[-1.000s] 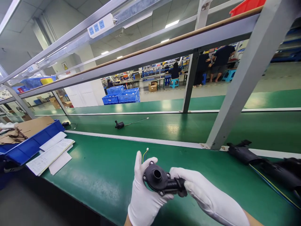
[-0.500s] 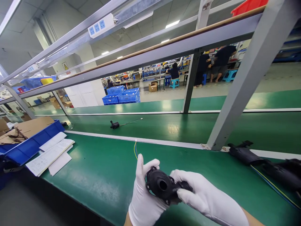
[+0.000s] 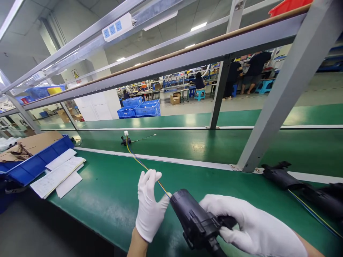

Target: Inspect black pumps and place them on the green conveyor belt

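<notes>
My right hand [image 3: 238, 221], in a white glove, grips a black plastic pump [image 3: 195, 221] by its side fitting, the cylindrical end pointing up and left. From that end a yellow and blue wire lead [image 3: 136, 159] runs out to a white connector [image 3: 126, 133]. My left hand [image 3: 151, 205], also gloved, is beside the pump's end with thumb and fingers apart. The lead passes between them; no firm hold shows. On the strip beyond the bench edge lies another small black pump [image 3: 124, 141] with a thin lead, partly covered by the connector.
More black pumps [image 3: 284, 176] with wires lie at the right by a slanted grey post [image 3: 278, 89]. Papers [image 3: 60, 175] and a blue bin [image 3: 40, 159] holding cardboard are at the left. A shelf rail [image 3: 160, 67] crosses above the green bench [image 3: 107, 200]. People work in the background.
The pump has turned from its round, holed face to its cylindrical side, and moved down and right. My left hand has let go of its body and shifted left, beside the lead, which now shows fully.
</notes>
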Action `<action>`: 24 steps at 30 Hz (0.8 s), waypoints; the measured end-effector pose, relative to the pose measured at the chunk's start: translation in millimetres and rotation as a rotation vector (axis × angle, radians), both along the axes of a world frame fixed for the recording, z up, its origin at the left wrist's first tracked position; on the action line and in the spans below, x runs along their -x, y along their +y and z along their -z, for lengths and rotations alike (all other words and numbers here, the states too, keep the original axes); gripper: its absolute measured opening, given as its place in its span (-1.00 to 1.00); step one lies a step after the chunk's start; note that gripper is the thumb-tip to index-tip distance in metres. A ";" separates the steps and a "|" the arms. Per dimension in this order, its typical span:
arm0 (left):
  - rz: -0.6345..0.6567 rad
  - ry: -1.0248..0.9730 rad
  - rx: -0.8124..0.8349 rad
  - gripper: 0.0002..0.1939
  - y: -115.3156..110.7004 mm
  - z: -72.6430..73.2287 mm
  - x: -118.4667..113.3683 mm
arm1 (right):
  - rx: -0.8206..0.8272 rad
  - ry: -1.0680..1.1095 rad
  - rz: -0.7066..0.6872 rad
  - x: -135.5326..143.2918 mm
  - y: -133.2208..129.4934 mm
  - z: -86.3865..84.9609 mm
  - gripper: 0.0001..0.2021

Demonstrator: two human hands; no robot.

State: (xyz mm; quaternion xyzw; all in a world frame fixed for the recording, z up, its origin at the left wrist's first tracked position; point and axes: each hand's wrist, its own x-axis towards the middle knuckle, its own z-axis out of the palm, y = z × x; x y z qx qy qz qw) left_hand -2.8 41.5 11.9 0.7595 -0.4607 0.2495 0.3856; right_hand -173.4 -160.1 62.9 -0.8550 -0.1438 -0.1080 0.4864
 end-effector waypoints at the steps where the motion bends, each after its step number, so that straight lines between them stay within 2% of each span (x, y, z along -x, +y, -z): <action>1: -0.022 -0.026 0.003 -0.25 2.3 0.7 -6.1 | -0.035 0.007 0.014 -0.4 -0.7 0.7 -0.80; 4: -0.075 -0.080 -0.009 -0.45 9.9 2.1 -18.6 | -0.323 0.110 0.107 -8.3 1.3 7.2 -0.56; 8: -0.100 -0.055 -0.036 -0.55 17.3 13.9 -27.1 | -0.925 0.210 0.226 -25.9 7.4 16.6 -0.42; 10: -0.119 -0.025 -0.068 -0.58 17.9 26.5 -30.0 | -1.085 0.258 0.348 -31.2 5.7 14.2 -0.36; 11: -0.144 -0.009 -0.098 -0.56 17.3 34.4 -31.2 | -1.091 0.263 0.415 -32.2 2.3 10.4 -0.35; 12: -0.180 0.003 -0.132 -0.51 16.1 43.3 -32.0 | -1.034 0.235 0.482 -32.3 -3.3 5.0 -0.36; 13: -0.219 0.010 -0.168 -0.44 14.5 53.2 -32.6 | -0.894 0.186 0.566 -32.0 -11.3 -2.0 -0.39; 16: -0.282 -0.001 -0.300 -0.34 7.9 87.0 -33.0 | -0.272 0.058 0.913 -34.8 -51.3 -27.5 -0.47; 18: -0.284 0.017 -0.441 -0.35 3.6 110.0 -33.1 | 0.028 0.075 1.117 -45.7 -89.6 -43.0 -0.55; 21: -0.212 0.039 -0.635 -0.41 -0.8 136.9 -34.4 | 0.262 0.227 1.264 -76.9 -151.8 -53.7 -0.67; 24: -0.131 -0.037 -0.694 -0.46 -2.9 148.5 -35.0 | 0.432 0.444 1.286 -110.0 -197.9 -44.0 -0.68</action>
